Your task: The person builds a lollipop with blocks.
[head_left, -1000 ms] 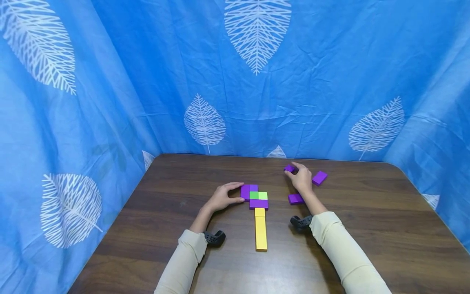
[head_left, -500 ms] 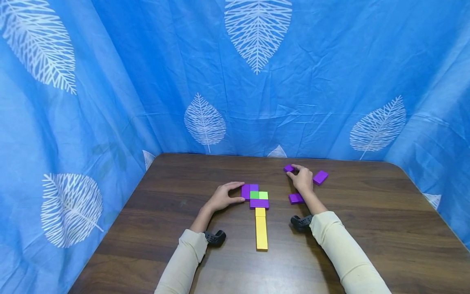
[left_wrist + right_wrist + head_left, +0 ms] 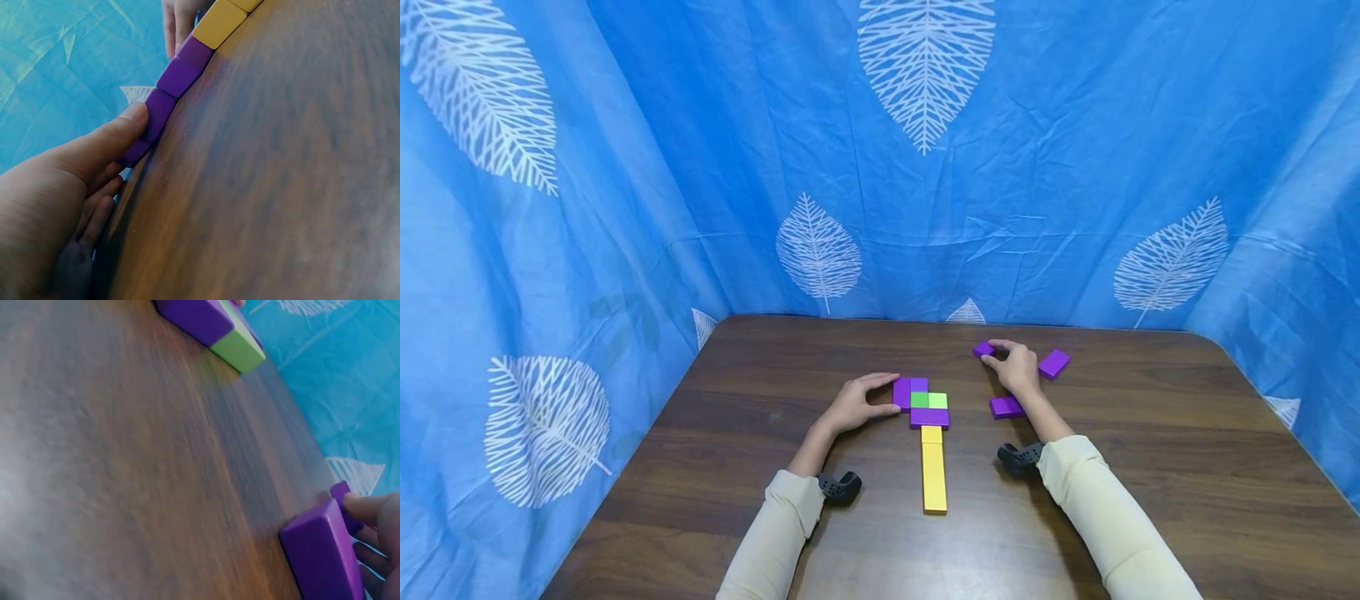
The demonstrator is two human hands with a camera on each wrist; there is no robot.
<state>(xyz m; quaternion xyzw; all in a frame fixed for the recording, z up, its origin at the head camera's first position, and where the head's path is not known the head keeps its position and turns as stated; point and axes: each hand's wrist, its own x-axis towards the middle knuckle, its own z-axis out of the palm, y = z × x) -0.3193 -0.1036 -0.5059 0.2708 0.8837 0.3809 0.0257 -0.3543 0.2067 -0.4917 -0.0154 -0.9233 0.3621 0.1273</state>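
On the brown table (image 3: 760, 433) lies a flat figure of blocks: a purple block (image 3: 901, 390) at its left, green (image 3: 919, 399) and light green (image 3: 937, 399) squares, a purple bar (image 3: 929, 417) and a yellow strip (image 3: 933, 471). My left hand (image 3: 889, 393) brackets the left purple block between index finger and thumb; in the left wrist view the thumb (image 3: 119, 134) presses its side (image 3: 159, 107). Farther right, my right hand (image 3: 990, 352) pinches a small purple block (image 3: 979, 348), whose end shows by a fingertip (image 3: 369, 507) in the right wrist view.
Two loose purple blocks lie by my right hand, one to its right (image 3: 1054, 363) and one under the wrist (image 3: 1003, 406), which looms large in the right wrist view (image 3: 322, 553). Blue leaf-print cloth (image 3: 925, 208) walls the table on three sides.
My right hand has drawn the small purple block slightly left and toward me. The left hand and the block figure have stayed in place.
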